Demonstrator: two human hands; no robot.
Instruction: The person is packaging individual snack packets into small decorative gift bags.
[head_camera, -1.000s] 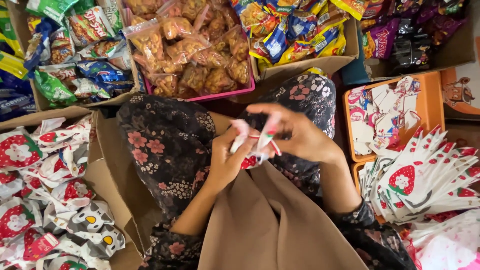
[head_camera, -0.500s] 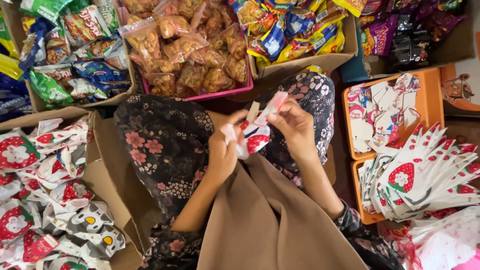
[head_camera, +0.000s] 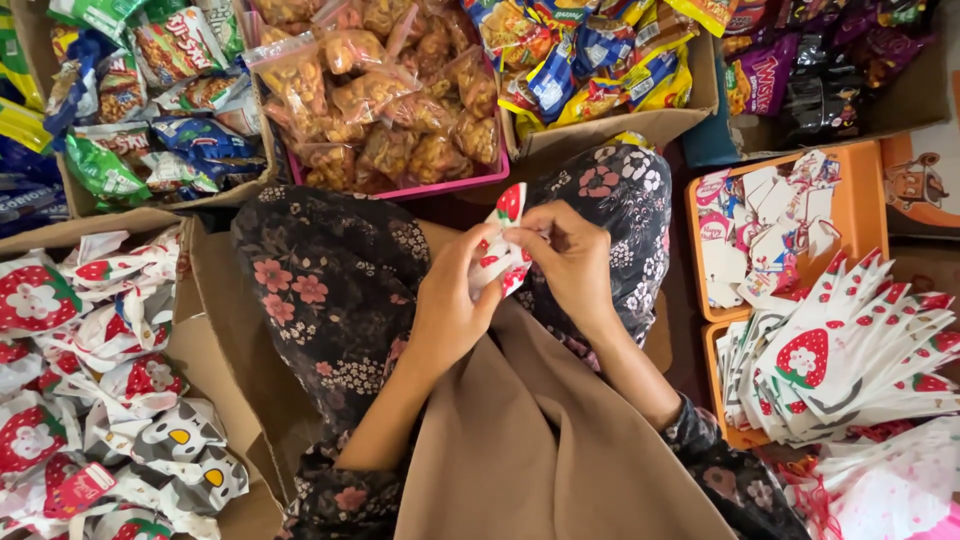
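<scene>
I hold a small white treat bag with red strawberry prints (head_camera: 503, 240) over my lap, between both hands. My left hand (head_camera: 452, 305) grips it from the left and below. From the right, the fingers of my right hand (head_camera: 572, 262) pinch its top part. Part of the bag is hidden by my fingers. My lap is covered by a dark floral garment (head_camera: 330, 290) and a brown cloth (head_camera: 530, 440).
A cardboard box of filled strawberry bags (head_camera: 90, 380) lies at left. A stack of flat strawberry bags (head_camera: 850, 350) and an orange tray of gift tags (head_camera: 865, 200) are at right. Boxes of snack packets (head_camera: 390, 100) line the far side.
My hands have drawn closer together around the bag and moved slightly up and right. The bag's top now sticks up between my fingers.
</scene>
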